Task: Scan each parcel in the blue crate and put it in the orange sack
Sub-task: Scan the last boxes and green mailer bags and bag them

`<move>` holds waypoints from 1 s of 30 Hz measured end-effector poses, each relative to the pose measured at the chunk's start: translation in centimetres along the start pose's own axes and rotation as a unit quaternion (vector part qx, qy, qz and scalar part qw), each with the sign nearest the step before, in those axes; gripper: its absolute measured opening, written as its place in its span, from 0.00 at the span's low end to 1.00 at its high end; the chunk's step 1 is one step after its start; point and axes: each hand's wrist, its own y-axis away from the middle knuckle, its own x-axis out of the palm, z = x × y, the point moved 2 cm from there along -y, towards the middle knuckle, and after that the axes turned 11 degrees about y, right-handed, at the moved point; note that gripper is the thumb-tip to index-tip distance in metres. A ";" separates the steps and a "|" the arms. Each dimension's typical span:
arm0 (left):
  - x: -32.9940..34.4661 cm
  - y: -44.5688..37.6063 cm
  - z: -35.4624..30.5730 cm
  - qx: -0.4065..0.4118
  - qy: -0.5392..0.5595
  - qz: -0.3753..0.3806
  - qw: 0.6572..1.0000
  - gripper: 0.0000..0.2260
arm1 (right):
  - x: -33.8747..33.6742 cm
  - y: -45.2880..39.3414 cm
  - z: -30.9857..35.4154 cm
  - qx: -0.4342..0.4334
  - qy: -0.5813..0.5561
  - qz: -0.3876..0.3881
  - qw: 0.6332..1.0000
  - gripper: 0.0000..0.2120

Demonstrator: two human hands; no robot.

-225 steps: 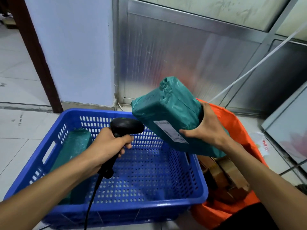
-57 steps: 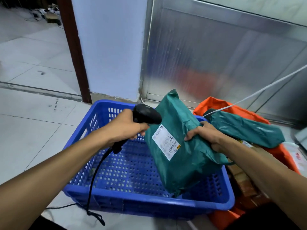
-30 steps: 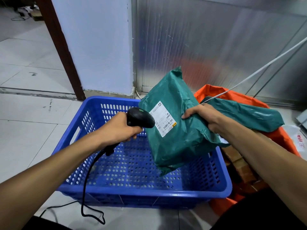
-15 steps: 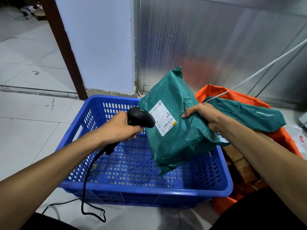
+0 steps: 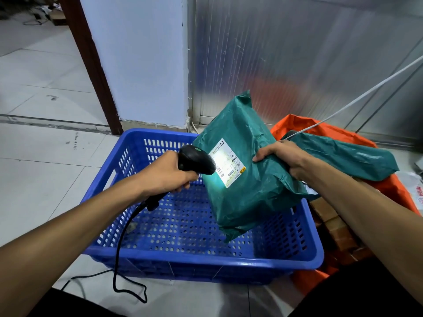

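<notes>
- Since the previous frame, scanner light has come on, brightening the label [image 5: 227, 163].
- Left hand [image 5: 168, 173] clenches the scanner [image 5: 196, 159], aimed right.
- Right hand [image 5: 282, 156] grasps the parcel [image 5: 247, 179] above the crate [image 5: 183, 259], left of the sack [image 5: 297, 126].

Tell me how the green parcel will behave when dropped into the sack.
Probably soft: the green parcel creases under the right hand. Its loose bottom corner droops, so it may flop. The glossy plastic could slide.

The crate [image 5: 160, 259] sits in the middle of the frame, the sack [image 5: 389, 188] at its right, a parcel [image 5: 247, 193] held above the crate.
</notes>
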 end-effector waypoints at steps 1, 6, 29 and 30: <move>0.0 0.0 0.0 0.000 -0.001 0.002 1.000 0.04 | 0.0 0.0 0.0 0.001 0.000 -0.001 1.000 0.29; 0.1 0.0 0.0 0.003 -0.013 0.004 1.000 0.07 | -0.2 0.1 0.0 0.009 0.005 -0.001 1.000 0.28; -0.2 0.0 -0.3 0.011 -0.005 0.005 1.000 0.01 | -0.4 0.6 -0.2 -0.002 0.062 -0.044 0.997 0.36; -0.2 0.0 -0.3 0.012 -0.006 0.004 1.000 0.02 | -0.7 0.8 -0.2 -0.013 0.070 -0.049 0.996 0.37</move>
